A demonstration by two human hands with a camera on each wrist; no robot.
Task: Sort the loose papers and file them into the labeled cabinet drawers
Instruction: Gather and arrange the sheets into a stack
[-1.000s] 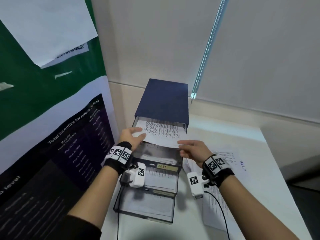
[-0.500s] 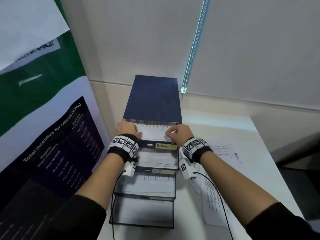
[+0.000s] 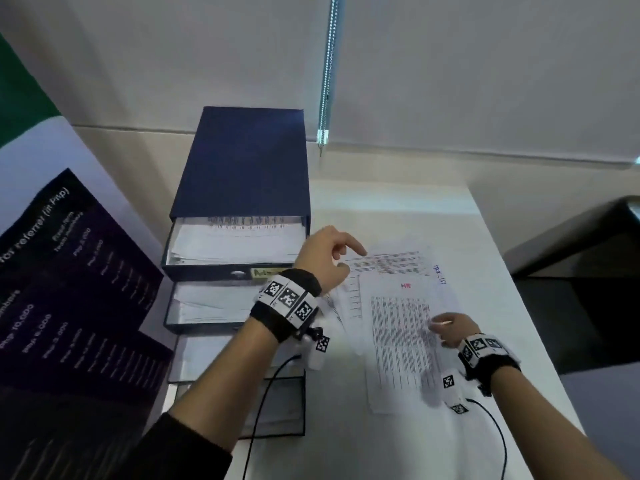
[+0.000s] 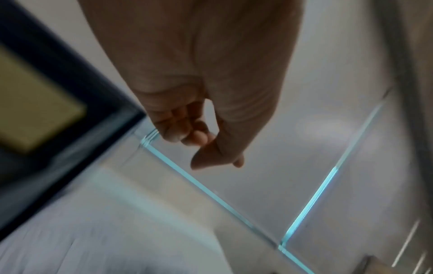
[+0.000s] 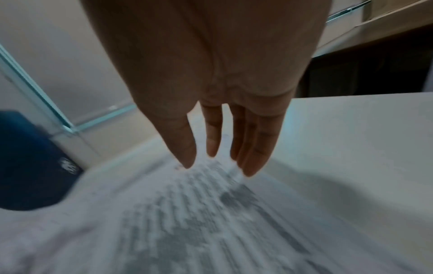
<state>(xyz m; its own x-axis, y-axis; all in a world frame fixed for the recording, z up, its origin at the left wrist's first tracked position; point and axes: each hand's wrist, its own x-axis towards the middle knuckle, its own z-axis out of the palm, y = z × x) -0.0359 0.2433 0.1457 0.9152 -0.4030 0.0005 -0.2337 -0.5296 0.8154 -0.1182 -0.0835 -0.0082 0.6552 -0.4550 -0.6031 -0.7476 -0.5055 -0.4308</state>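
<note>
Papers (image 3: 401,327) lie spread on the white worktop (image 3: 391,441), just right of the cabinet (image 3: 244,161), the top sheet covered in dense print with a red heading near its upper edge. And the right hand (image 3: 448,329) is down on that sheet, fingers (image 5: 254,148) straight and a little spread, tips touching the print near its right edge, gripping nothing. Over to the left hand (image 3: 323,258), up in the air between the cabinet and the far end of the papers; in the head view one finger points out over the sheets, while the wrist view shows the rest of the fingers (image 4: 180,128) loosely curled with nothing in them. Whether it touches the paper, I cannot tell.

Now the cabinet: dark blue, standing at the back left of the worktop against the wall. Its drawers stand pulled out in steps, each lower one further forward. The top drawer (image 3: 235,244) holds a stack of white printed sheets, and its front carries a yellowish label (image 3: 268,272), partly hidden by the left wrist. The drawer below (image 3: 207,306) has white sheets in it too. The two lowest drawers are largely covered by the left forearm. A dark poster (image 3: 69,289) with pale lettering runs along the left side, and a blind cord (image 3: 327,74) hangs down the wall behind the cabinet.
</note>
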